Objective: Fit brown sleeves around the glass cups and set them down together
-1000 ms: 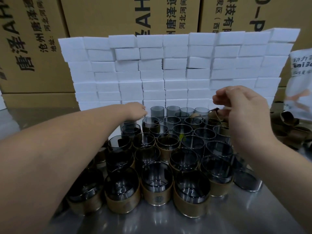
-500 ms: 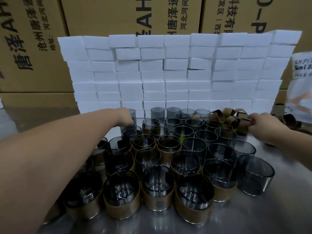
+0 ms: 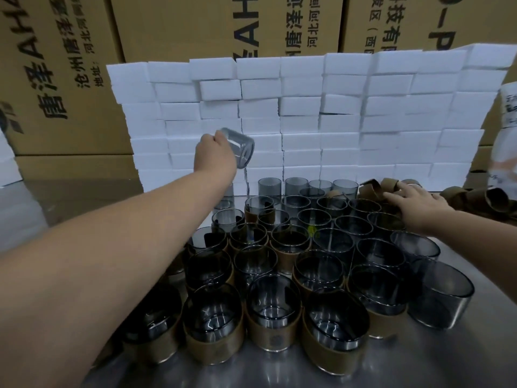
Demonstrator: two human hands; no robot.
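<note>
My left hand [image 3: 214, 154] grips a bare smoky glass cup [image 3: 240, 149], lifted and tilted in the air in front of the white block wall. My right hand [image 3: 416, 201] reaches with spread fingers onto the pile of loose brown sleeves [image 3: 375, 189] at the back right; whether it holds one I cannot tell. Below, several glass cups with brown sleeves [image 3: 275, 320] stand packed together on the steel table. Bare cups [image 3: 270, 186] stand in the back row, and others [image 3: 439, 295] at the right edge of the group.
A wall of stacked white foam blocks [image 3: 302, 119] stands behind the cups, with cardboard boxes [image 3: 229, 26] behind it. More curled brown sleeves [image 3: 475, 197] lie at the far right. The steel table [image 3: 461, 357] shows at front right, and a printed bag [image 3: 507, 130] at the right edge.
My left hand has lifted a bare glass cup from the back left of the group up into the air. My right hand has stayed on the sleeve pile, fingers now spread.
</note>
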